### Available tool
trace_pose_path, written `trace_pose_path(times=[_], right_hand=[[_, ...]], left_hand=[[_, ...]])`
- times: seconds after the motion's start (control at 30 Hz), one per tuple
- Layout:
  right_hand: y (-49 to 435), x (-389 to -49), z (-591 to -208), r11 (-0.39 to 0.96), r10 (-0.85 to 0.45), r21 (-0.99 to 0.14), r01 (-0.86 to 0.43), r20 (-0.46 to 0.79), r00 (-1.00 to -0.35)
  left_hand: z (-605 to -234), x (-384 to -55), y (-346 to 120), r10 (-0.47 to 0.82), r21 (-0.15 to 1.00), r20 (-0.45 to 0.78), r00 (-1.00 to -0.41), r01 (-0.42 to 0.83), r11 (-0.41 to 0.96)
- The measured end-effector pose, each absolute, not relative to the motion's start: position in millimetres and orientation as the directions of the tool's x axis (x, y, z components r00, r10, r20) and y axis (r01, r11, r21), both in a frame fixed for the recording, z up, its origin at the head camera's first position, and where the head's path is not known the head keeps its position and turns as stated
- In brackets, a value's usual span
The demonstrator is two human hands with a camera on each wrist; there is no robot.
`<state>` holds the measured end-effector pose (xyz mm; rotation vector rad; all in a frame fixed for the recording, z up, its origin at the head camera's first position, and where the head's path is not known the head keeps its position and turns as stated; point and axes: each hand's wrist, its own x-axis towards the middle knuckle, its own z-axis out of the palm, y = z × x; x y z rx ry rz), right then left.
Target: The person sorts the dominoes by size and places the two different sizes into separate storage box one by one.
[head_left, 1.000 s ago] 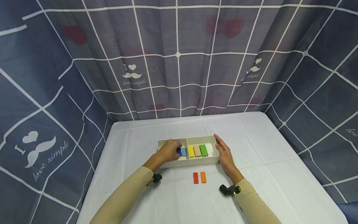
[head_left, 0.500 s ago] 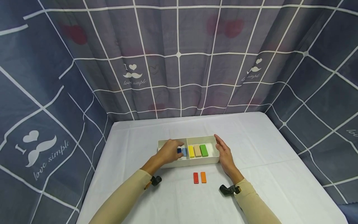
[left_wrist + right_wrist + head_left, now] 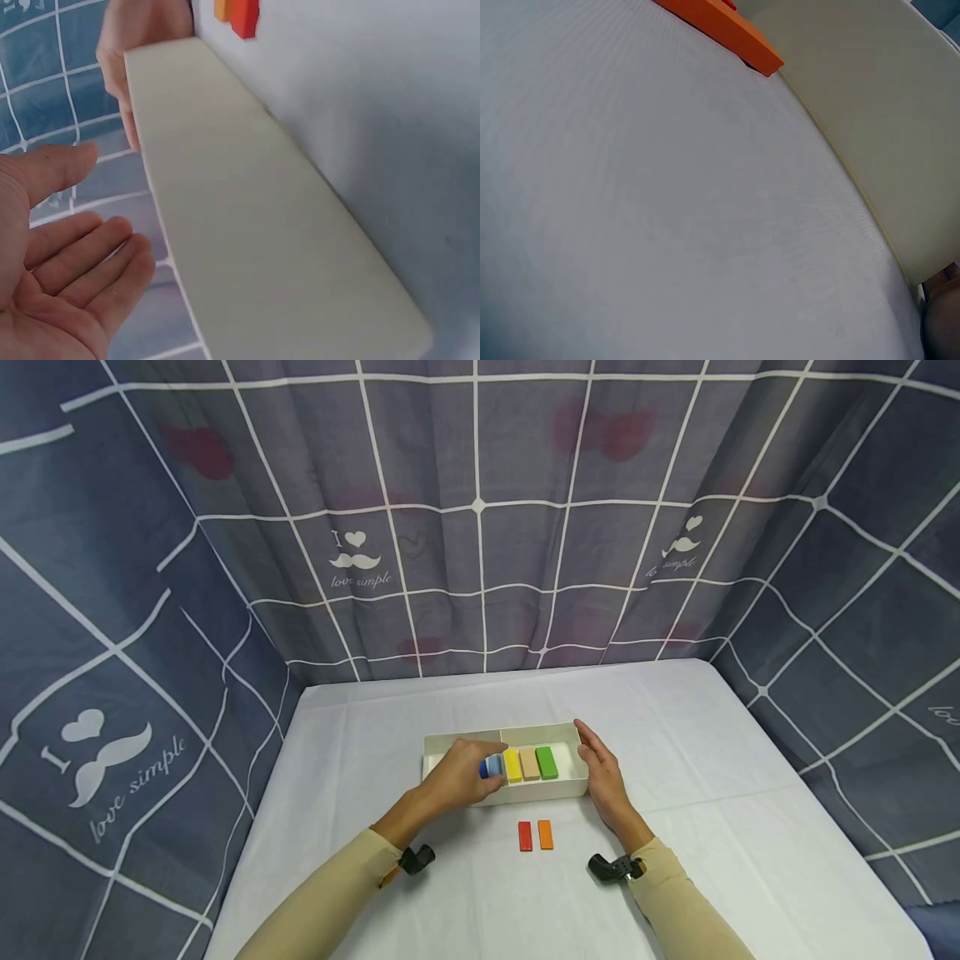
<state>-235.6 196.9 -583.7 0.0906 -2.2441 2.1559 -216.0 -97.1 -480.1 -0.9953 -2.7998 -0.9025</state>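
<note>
As I watch the left hand (image 3: pixel 459 773) shift right, its grip spreads wide, holding nothing.
I judge the dark-blue block (image 3: pixel 483 769) and light-blue block (image 3: pixel 494 766), in the left compartment of the tray (image 3: pixel 540 791), let go; the red block (image 3: pixel 525 837) and orange block (image 3: pixel 546 835) lie on the table (image 3: pixel 637 710). The right hand (image 3: pixel 606 783) rests its straight-fingered grip against the tray's end.

the left hand (image 3: pixel 462 775) partly hides the dark blue block (image 3: pixel 483 769).
</note>
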Motion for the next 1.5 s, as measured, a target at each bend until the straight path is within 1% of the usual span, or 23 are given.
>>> trace_pose_path(times=[0.17, 0.43, 0.7, 0.83, 1.1, 1.3, 1.5], right_hand=[[196.1, -235.6, -582.8, 0.035, -0.020, -0.997, -0.069, 0.069, -0.997], [195.5, -235.8, -583.9, 0.020, -0.014, -0.997, -0.068, 0.068, -0.998], [195.7, -234.4, -583.8, 0.021, -0.019, -0.997, -0.070, 0.069, -0.997], [195.9, -234.4, -583.7, 0.028, -0.024, -0.997, -0.078, 0.077, -0.997], [196.4, -235.9, -584.5, 0.030, -0.022, -0.997, -0.072, 0.071, -0.997], [196.8, -236.0, -584.6, 0.025, -0.022, -0.998, -0.063, 0.063, -0.998], [197.2, -236.1, -585.5, 0.032, -0.016, -0.997, -0.069, 0.068, -0.998]], left_hand=[[-474.6, -204.1, -90.1, 0.593, 0.514, 0.253, -0.764, 0.626, 0.587], [-469.4, -185.1, -80.2, 0.629, 0.508, 0.246, -0.737, 0.651, 0.564], [-478.4, -171.5, -77.7, 0.643, 0.538, 0.241, -0.727, 0.652, 0.534], [-484.4, -166.0, -76.6, 0.662, 0.527, 0.243, -0.709, 0.669, 0.524], [-499.6, -158.9, -72.3, 0.668, 0.531, 0.197, -0.718, 0.651, 0.542], [-512.4, -158.0, -67.0, 0.678, 0.504, 0.203, -0.707, 0.669, 0.546], [-522.1, -156.8, -61.6, 0.674, 0.478, 0.155, -0.722, 0.652, 0.589]])
